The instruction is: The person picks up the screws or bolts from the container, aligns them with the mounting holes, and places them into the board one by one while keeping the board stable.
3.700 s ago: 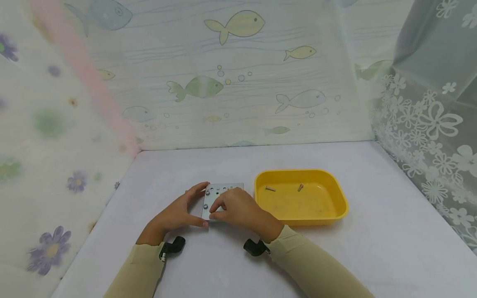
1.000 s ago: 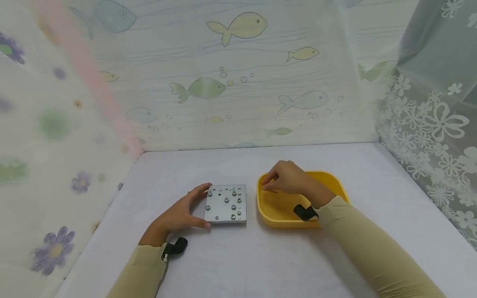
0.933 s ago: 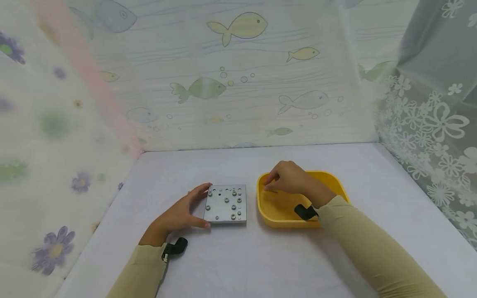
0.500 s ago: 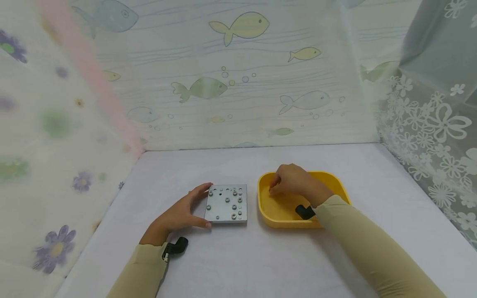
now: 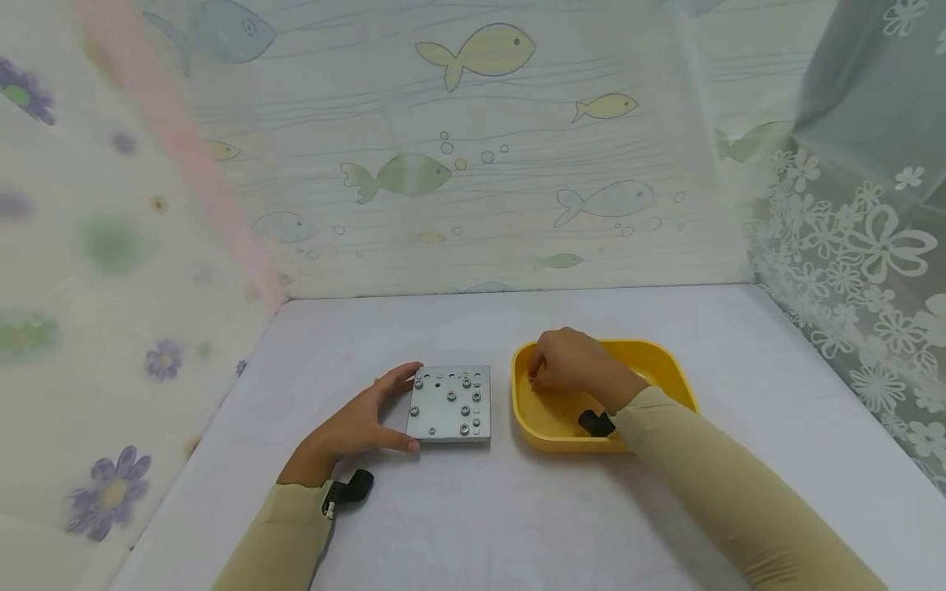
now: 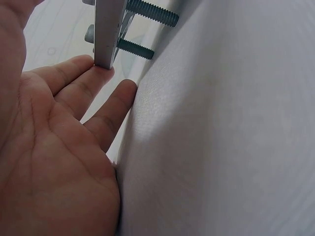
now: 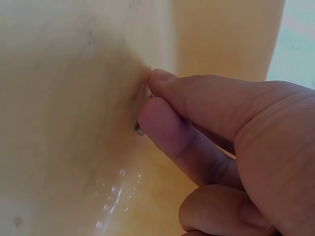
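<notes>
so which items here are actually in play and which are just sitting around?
In play:
metal plate, steadied by left hand
screw, pinched by right hand
yellow tray

Just there:
fish-print curtain
white table

Surface: pale, white-lilac, matte covering; its far edge and both side edges meet hanging patterned sheets.
Metal plate: square, grey, standing near the middle of the surface, slightly toward the left edge; several bolt heads show on its top. The left wrist view shows threaded bolts reaching from its underside down to the surface.
Yellow tray: rounded rectangle, just beside the plate on its right, a narrow gap between them; about midway between the near and far edges.
Left hand: lies on the surface against the plate's left edge.
</notes>
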The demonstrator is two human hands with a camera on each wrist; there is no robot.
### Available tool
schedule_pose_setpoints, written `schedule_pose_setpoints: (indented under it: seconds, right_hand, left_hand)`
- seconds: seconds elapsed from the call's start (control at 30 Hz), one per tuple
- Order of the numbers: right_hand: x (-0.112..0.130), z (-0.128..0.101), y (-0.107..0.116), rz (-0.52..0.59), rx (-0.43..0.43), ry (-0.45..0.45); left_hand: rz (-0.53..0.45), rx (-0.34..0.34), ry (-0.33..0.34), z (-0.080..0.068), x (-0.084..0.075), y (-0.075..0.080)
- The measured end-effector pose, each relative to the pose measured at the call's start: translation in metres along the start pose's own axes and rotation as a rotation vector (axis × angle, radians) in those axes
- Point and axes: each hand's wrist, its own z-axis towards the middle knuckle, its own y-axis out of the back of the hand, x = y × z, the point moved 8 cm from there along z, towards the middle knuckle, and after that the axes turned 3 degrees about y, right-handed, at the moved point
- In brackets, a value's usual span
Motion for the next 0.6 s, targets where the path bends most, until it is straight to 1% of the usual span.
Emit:
schedule_pose_setpoints:
  seconds: [0.3,0.6]
  right_hand:
    - [0.0041,0.0013,-0.0032,-0.046,0.025,0.004]
    - [0.0077,0.0020,-0.0035,-0.051,0.031,0.018]
  left_hand:
    - [-0.017,0.004,-0.014,0.0004,-0.0024,0.0005]
    - [-0.009,0.003,0.013,0.0008,0.0014,0.0006]
